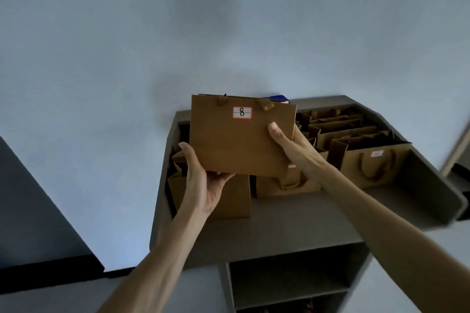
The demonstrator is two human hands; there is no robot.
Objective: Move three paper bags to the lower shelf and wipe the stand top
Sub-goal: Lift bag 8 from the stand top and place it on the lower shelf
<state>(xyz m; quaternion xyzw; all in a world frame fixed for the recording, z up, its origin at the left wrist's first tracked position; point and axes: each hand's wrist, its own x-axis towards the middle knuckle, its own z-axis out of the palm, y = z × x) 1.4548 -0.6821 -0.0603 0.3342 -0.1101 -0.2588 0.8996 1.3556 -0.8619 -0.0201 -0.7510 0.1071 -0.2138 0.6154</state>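
Brown paper bag (236, 140) held by both hands above stand top (292, 218).

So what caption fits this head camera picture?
Both hands, left hand and right hand, lift paper bag 8 above the stand top.

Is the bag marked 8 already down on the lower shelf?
No, the bag marked 8 is held up between the left hand and right hand, above the stand top.
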